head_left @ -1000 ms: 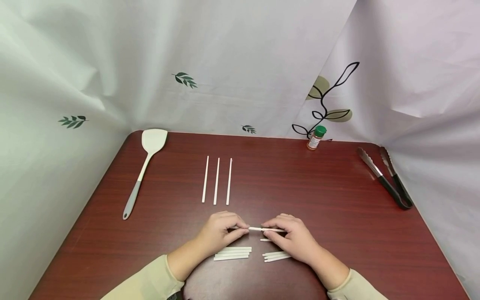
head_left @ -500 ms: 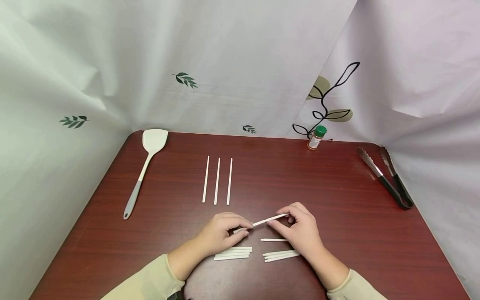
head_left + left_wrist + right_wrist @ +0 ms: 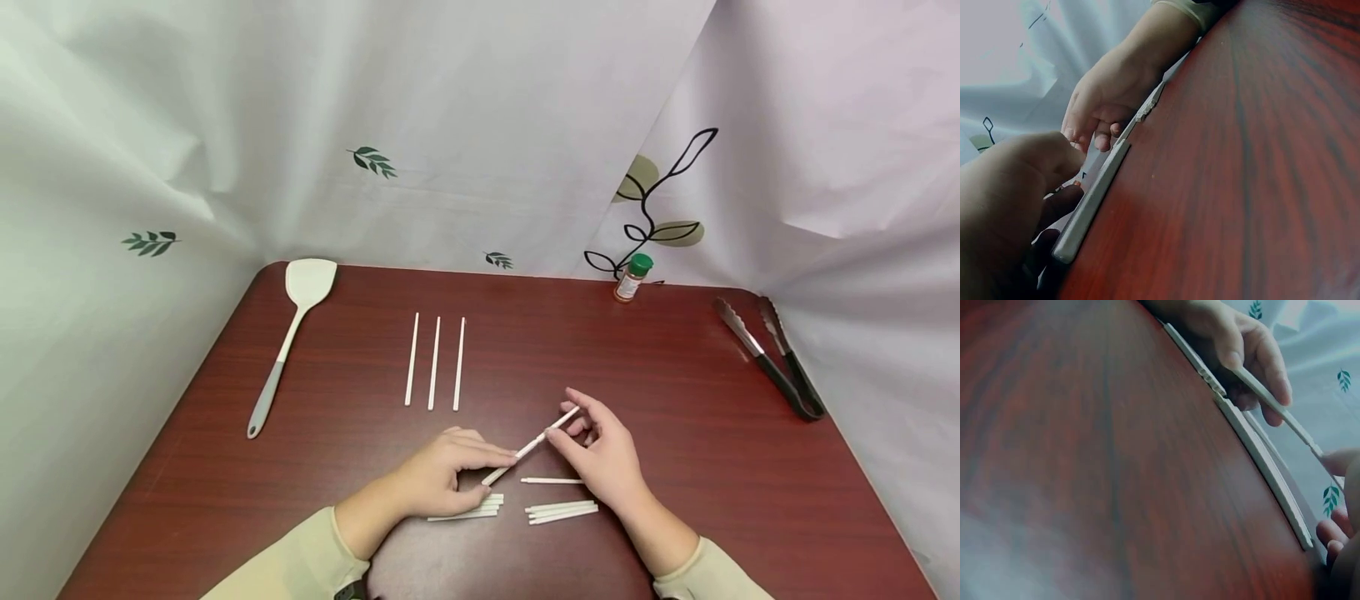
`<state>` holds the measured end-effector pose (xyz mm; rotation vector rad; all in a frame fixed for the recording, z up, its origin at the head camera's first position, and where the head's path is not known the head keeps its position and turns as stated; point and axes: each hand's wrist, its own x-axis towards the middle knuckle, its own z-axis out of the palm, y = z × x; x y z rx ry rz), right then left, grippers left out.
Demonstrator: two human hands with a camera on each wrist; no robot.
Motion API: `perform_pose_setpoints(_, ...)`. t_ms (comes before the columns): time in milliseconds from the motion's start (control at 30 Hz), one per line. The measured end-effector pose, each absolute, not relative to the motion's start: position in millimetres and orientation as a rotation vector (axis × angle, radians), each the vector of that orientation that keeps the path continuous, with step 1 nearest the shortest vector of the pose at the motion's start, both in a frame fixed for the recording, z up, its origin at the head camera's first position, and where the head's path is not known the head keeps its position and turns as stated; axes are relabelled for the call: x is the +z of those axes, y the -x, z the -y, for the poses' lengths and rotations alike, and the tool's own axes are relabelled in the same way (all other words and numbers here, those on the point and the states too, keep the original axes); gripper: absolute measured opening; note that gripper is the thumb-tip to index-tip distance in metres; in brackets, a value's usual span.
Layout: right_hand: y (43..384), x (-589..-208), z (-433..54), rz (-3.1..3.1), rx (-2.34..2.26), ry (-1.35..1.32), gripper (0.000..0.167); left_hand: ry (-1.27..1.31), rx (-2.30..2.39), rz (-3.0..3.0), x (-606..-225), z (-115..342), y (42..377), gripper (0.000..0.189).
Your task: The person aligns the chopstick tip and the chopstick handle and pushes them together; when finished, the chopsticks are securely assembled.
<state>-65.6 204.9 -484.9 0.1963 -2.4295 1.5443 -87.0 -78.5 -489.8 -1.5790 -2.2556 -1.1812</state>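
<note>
A thin white stick (image 3: 528,447) slants between my hands, low over the table, with a visible joint near its middle. My left hand (image 3: 450,471) holds its near-left half between thumb and fingers. At the far-right half, my right hand (image 3: 603,458) pinches it with thumb and index finger. In the right wrist view the same stick (image 3: 1269,400) runs from the left thumb to the right fingertips. Several short white sticks (image 3: 480,512) lie partly under the left hand. A second group of short sticks (image 3: 562,512) and one single short stick (image 3: 551,481) lie beside the right wrist.
Three long white sticks (image 3: 433,362) lie parallel farther back. A white spatula with grey handle (image 3: 288,342) lies at left. A green-capped spice bottle (image 3: 632,279) stands at the back edge, and black-handled tongs (image 3: 776,358) lie at right. Pale curtains surround the table.
The right hand has moved away and up with its end of the stick, tilting the stick from level to diagonal. The left fingers have spread and shifted along it.
</note>
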Motion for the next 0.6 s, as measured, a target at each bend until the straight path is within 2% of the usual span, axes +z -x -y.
perform_pose_setpoints(167, 70, -481, -206, 2.358, 1.752, -0.227, 0.055, 1.593, -1.132, 2.28, -490, 80, 87, 0.045)
perform_pose_setpoints(400, 79, -478, -206, 2.272, 2.035, -0.211, 0.066, 1.539, -1.256, 2.169, -492, 77, 88, 0.039)
perform_pose_setpoints(600, 92, -472, -198, 2.209, 2.181, -0.143, 0.063, 1.474, -1.246, 2.092, -491, 76, 88, 0.034)
